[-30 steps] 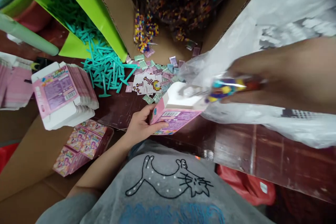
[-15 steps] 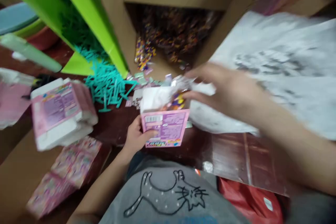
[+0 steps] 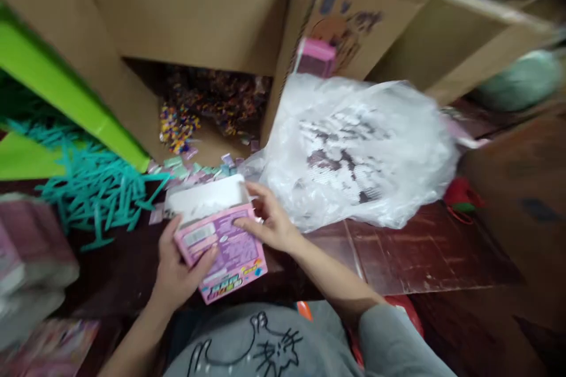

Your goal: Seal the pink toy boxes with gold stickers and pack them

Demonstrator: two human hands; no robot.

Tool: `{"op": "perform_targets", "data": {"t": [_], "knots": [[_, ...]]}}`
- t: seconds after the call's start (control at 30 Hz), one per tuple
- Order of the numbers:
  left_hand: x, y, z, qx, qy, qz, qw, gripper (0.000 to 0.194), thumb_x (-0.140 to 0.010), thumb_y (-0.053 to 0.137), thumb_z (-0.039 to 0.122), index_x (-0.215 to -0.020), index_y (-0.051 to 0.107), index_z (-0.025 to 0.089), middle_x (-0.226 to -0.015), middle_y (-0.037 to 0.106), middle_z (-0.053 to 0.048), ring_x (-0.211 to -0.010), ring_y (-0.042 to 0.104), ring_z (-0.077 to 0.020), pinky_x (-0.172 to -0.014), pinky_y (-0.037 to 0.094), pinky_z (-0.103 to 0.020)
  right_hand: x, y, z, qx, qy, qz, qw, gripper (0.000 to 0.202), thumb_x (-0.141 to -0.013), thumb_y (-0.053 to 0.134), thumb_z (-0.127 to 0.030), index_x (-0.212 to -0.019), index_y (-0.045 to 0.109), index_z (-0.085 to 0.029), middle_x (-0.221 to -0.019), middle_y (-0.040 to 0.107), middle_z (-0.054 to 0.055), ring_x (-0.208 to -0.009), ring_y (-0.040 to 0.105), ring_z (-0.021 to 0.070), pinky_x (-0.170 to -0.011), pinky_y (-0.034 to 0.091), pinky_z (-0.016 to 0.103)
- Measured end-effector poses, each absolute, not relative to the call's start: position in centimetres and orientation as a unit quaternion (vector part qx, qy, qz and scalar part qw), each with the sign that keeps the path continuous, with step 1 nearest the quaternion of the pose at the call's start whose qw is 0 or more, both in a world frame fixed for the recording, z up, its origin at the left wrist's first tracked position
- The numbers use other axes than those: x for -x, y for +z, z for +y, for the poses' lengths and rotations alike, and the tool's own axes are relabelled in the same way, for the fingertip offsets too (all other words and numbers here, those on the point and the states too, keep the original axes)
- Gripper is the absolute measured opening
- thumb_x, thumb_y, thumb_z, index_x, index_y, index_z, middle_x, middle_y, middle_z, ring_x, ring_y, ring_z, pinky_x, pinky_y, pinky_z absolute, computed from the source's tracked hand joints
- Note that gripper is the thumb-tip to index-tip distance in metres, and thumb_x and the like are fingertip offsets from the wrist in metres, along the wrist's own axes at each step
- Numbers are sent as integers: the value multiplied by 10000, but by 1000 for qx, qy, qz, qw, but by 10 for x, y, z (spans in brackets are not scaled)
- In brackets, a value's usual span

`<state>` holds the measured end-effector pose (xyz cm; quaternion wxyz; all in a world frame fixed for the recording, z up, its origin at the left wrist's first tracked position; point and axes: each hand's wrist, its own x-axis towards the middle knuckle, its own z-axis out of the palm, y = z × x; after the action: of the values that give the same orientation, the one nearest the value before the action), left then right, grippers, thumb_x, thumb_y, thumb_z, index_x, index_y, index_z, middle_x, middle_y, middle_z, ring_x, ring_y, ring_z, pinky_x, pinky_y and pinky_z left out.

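Observation:
A small pink and purple printed carton (image 3: 234, 238) is held tilted between my two hands, its white top flap (image 3: 207, 197) standing up. My left hand (image 3: 181, 265) grips the lower left side, thumb across the printed face. On the upper right edge, my right hand (image 3: 269, 218) has its thumb on the front and its fingers behind. What lies inside the carton is hidden. Just beyond it, small pastel packets (image 3: 198, 172) lie scattered at the mouth of a large cardboard box (image 3: 212, 12) holding many colourful small pieces (image 3: 177, 129).
Turquoise plastic sticks (image 3: 101, 188) spill from a bright green container (image 3: 79, 94) on the left. Blurred stacked cartons (image 3: 35, 253) stand nearer on that side. A white plastic bag (image 3: 398, 147) with silvery pieces lies on the right, near another cardboard box (image 3: 522, 188).
My right hand has come down from above the carton's opening to grip its right edge. The carton is now tilted, and the view has swung to the right.

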<state>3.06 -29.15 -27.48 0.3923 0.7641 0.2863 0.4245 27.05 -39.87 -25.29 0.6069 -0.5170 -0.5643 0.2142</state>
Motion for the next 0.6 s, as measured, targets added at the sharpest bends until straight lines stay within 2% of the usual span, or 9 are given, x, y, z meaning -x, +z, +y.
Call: {"op": "perform_targets", "data": {"t": [0.07,0.1,0.17,0.23,0.3,0.37,0.43,0.53,0.6], "knots": [[-24,-278,-291,-786,380,268,407,544,-853,886,323,-1319,614,253,-1178,708,-50,-933,737,-198,-820,650,-326,-265,-280,-411,525,288,-533,598,626,-977,793,-563,-1516,577,-327,-1273,740,67,-1038,739,216,-932,656,429],[-19,-280,-291,-795,341,248,436,437,-889,865,358,-1246,641,239,-1080,709,-32,-878,717,-180,-784,628,-302,-264,-290,-417,529,303,-543,577,494,-976,810,-517,-1413,674,-329,-1261,755,60,-1118,728,235,-1025,626,470],[-11,-286,-294,-798,275,224,487,290,-1002,753,433,-1192,699,221,-1070,716,-52,-960,721,-197,-855,613,-319,-265,-305,-429,527,315,-579,536,270,-994,809,-412,-1257,781,-356,-1201,791,35,-1218,703,256,-1151,549,542],[-6,-291,-298,-780,277,245,505,290,-1086,630,460,-1193,744,215,-1213,720,-97,-1170,706,-234,-1020,583,-368,-266,-314,-434,525,301,-591,533,235,-1020,778,-342,-1246,810,-398,-1208,797,23,-1295,674,260,-1175,529,554],[-6,-296,-304,-739,340,276,512,295,-1098,621,448,-1270,720,231,-1325,707,-109,-1281,674,-244,-1107,547,-393,-263,-318,-435,531,267,-584,553,330,-1028,761,-299,-1331,789,-427,-1316,761,29,-1349,646,256,-1162,544,528],[-8,-297,-308,-690,395,278,539,395,-1062,699,431,-1412,620,267,-1305,729,-96,-1228,702,-228,-1058,573,-379,-259,-317,-434,527,238,-575,579,506,-1030,751,-266,-1495,681,-452,-1372,732,35,-1297,673,240,-1112,576,495],[-8,-293,-310,-665,393,271,574,504,-1023,763,422,-1468,578,278,-1262,754,-90,-1150,730,-216,-981,596,-349,-257,-311,-432,514,228,-589,580,595,-1041,727,-240,-1575,596,-466,-1328,754,26,-1190,718,218,-1046,607,463],[-6,-280,-311,-668,329,274,609,372,-997,792,455,-1286,727,230,-1229,768,-94,-1107,733,-214,-954,593,-325,-258,-296,-431,496,251,-632,541,414,-1049,719,-267,-1440,716,-403,-1253,788,26,-1125,746,218,-994,628,441],[-5,-271,-313,-657,309,286,626,356,-973,818,472,-1211,745,216,-1193,771,-81,-1057,732,-204,-924,598,-314,-257,-285,-429,524,246,-607,544,387,-1047,725,-313,-1431,708,-354,-1261,780,44,-1091,752,224,-936,642,430]]}}
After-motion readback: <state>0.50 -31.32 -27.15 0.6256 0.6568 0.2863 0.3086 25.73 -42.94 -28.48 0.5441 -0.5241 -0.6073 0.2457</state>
